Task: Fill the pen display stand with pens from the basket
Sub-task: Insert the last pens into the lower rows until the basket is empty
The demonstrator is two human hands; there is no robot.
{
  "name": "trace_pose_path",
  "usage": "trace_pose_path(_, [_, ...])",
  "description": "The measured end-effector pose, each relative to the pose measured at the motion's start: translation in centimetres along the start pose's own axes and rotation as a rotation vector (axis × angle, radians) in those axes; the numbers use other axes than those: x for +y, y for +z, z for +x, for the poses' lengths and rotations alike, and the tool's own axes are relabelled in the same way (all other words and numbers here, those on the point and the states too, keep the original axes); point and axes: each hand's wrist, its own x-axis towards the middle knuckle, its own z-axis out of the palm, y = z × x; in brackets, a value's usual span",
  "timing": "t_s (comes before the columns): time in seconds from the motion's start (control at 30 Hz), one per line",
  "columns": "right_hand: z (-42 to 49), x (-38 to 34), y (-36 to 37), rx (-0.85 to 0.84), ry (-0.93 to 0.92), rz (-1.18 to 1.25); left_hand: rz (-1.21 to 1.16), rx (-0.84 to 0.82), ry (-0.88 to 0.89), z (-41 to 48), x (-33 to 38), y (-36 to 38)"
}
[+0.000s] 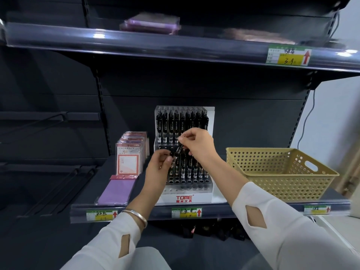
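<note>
Head camera: the pen display stand [184, 197] sits mid-shelf [253, 208], its upper and middle rows filled with upright black pens. In front of the middle row a black pen [177, 152] hangs tilted between both hands. The right hand [196, 143] has thumb and forefinger pinched together on its upper end, and the left hand [157, 168] has its fingers curled round the lower end. A tan perforated basket [282, 172] stands just right of the stand. Packaged notebooks [128, 158] stand to its left.
</note>
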Motion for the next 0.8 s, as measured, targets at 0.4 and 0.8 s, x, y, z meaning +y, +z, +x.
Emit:
trace_pose_path(0.4, [-0.2,-0.7,0.2,-0.140,-0.207,-0.358,0.089,0.000,-0.059,-0.4,-0.7,0.1])
trace_pose_path(0.8, [0.7,0.2,1.2,-0.022,-0.087,-0.543,0.311,-0.020,-0.113,0.3,-1.3,0.6])
